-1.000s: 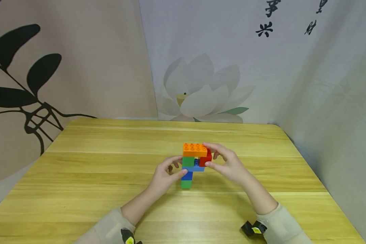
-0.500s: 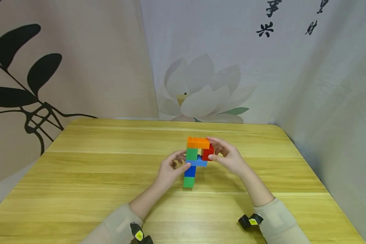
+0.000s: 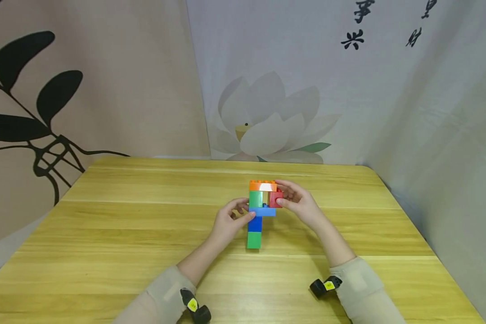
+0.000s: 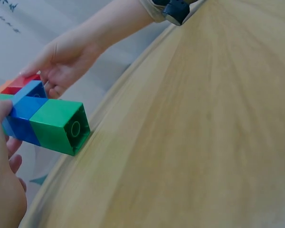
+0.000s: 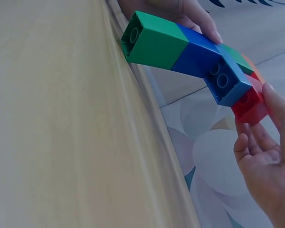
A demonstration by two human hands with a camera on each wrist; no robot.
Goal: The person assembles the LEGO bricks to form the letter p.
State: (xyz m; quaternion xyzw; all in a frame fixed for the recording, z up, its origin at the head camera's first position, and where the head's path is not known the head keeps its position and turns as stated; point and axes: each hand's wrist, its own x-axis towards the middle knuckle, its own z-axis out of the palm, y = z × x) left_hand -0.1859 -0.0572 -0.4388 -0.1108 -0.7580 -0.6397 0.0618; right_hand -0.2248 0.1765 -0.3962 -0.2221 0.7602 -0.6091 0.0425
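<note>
Both hands hold one joined stack of toy building bricks in the head view. At its foot is a green brick (image 3: pixel 254 240), with a dark blue brick (image 3: pixel 255 224) on it. Above lies a longer light blue brick (image 3: pixel 265 212), bearing an upper green brick (image 3: pixel 256 199) and a red brick (image 3: pixel 273 199) with a gap between. An orange brick (image 3: pixel 262 186) spans the top. My left hand (image 3: pixel 228 221) pinches the light blue level, thumb in front. My right hand (image 3: pixel 303 206) grips the red brick, thumb in front. The bottom brick's hollow underside (image 4: pixel 77 129) shows in the left wrist view.
A wooden table (image 3: pixel 146 234) extends beneath the hands. Behind it hangs a pale cloth (image 3: pixel 283 54) printed with a lotus, characters and dark leaves. Black wrist cameras (image 3: pixel 326 285) sit at the sleeves.
The brick stack has tipped so its front faces the head camera more squarely, and its top has shifted slightly right and up. Both hands moved with it and kept their hold.
</note>
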